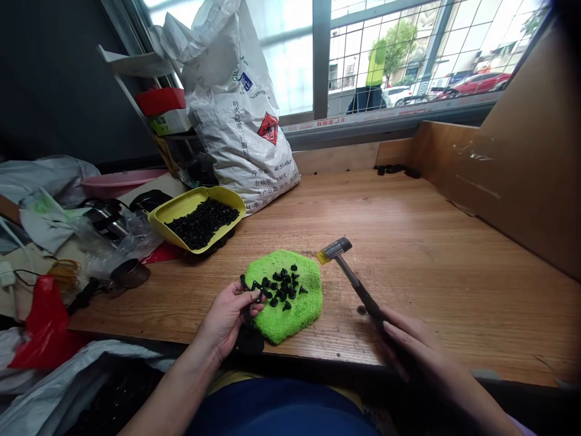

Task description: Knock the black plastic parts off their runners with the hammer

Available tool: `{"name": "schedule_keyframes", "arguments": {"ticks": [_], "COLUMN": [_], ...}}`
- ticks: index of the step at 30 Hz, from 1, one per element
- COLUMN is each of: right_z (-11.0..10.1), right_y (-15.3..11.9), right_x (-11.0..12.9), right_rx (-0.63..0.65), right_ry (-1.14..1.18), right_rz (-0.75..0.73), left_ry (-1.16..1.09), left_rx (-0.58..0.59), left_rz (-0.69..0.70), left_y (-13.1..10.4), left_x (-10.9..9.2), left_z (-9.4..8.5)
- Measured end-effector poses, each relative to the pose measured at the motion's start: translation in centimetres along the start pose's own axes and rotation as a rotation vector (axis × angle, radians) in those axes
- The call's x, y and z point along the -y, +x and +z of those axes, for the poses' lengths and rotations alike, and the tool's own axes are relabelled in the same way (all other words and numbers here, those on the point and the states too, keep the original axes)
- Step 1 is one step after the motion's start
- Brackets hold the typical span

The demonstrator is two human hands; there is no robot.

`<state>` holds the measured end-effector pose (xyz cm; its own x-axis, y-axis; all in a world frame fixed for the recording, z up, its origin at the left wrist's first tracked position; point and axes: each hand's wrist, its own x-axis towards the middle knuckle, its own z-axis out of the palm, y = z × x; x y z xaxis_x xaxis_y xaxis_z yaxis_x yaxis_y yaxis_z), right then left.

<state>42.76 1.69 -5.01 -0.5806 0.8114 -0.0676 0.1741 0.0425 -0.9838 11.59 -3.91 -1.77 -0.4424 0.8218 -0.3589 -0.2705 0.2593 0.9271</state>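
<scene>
Near six o'clock on the table (431,254), the left hand's fingers (247,297) pinch small black pieces (260,295) at the green cloth (304,318), nine o'clock side; the right hand (411,336) grips a hammer (362,292), head toward eleven; handling pieces seems the present step; the next move calls for a steady pinch.

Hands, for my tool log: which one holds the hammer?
The right hand, gripping the hammer; the left hand holds black parts at the green cloth.

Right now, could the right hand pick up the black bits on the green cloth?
Probably not easily: the right hand is wrapped around a hammer, though nothing else tall stands between it and the black bits.
</scene>
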Motion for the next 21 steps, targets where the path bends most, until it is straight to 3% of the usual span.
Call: {"name": "schedule_keyframes", "arguments": {"ticks": [21], "right_z": [0.3], "right_y": [0.1], "right_x": [0.2], "right_rx": [-0.006], "right_ry": [-0.134], "right_rz": [0.006], "left_ry": [0.015], "left_rx": [-0.03], "left_rz": [0.045], "left_y": [-0.4], "left_x": [1.1], "left_z": [0.4]}}
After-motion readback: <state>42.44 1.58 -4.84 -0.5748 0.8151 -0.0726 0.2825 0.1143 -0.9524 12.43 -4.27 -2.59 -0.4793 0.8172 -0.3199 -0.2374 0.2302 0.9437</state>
